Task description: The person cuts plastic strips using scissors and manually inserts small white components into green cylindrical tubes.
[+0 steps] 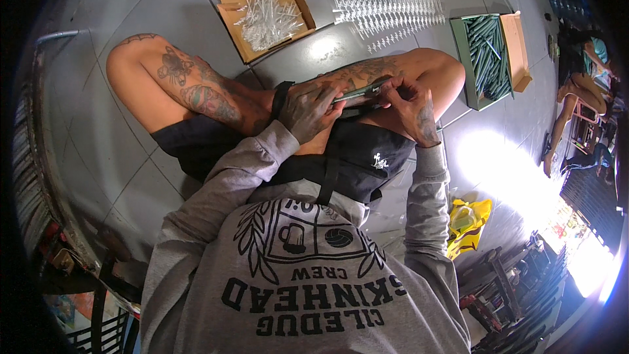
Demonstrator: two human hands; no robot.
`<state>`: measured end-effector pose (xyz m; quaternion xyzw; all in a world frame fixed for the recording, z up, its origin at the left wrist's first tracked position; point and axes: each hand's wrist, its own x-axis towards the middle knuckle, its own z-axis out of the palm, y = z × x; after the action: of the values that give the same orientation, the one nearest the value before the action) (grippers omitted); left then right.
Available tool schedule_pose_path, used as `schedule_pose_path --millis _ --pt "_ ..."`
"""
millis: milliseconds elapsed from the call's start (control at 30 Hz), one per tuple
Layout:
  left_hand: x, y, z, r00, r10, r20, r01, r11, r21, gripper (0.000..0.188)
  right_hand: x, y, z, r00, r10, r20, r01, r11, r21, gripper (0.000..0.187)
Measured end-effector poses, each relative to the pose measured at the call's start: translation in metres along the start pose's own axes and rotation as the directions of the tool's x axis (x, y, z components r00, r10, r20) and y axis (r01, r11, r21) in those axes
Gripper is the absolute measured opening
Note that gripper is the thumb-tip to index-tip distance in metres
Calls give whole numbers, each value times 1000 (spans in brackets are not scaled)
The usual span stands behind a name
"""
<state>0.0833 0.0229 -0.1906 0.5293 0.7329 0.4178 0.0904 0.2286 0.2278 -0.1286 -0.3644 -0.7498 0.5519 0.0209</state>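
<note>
Both grey-sleeved forearms rise from the lower edge and meet over the lap. The left hand [308, 108] lies palm-down, wrist bent, its fingers clenched around a thin green stick [357, 92] that runs level toward the right. The right hand [411, 106] curls in from the other side, fingers pinching the stick's far end. Beyond the knees, on the tiled floor [131, 157], sit a cardboard box of clear pieces [268, 16], a row of clear pieces [386, 3] and a green tray of sticks [486, 59].

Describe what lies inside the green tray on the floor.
The green tray holds many dark green tubes piled lengthwise, with one pale thin stick lying across them. The tray's bottom is covered by the tubes, so anything beneath them cannot be seen.
</note>
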Motion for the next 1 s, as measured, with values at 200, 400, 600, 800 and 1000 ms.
schedule_pose_path --millis 200,400,600,800,1000 --pt "1 0 0 1000 17 -6 -17 999 42 35 1 4 1 992 -98 -77 85 985 -148 17" --pt "0 0 1 1000 -9 17 9 1000 30 33 1 -1 2 989 -126 -73 112 978 -175 17" --pt "-1 4 -1 1000 -8 18 7 998 62 32 -1 -7 4 987 -136 -81 119 976 -183 15" --pt "0 2 0 1000 -10 20 9 998 58 29 -1 -5 5 982 -164 -98 139 964 -224 14" --pt "-2 -1 0 999 41 21 -44 990 134 26 2 8 6 977 -173 -129 153 977 -149 15"
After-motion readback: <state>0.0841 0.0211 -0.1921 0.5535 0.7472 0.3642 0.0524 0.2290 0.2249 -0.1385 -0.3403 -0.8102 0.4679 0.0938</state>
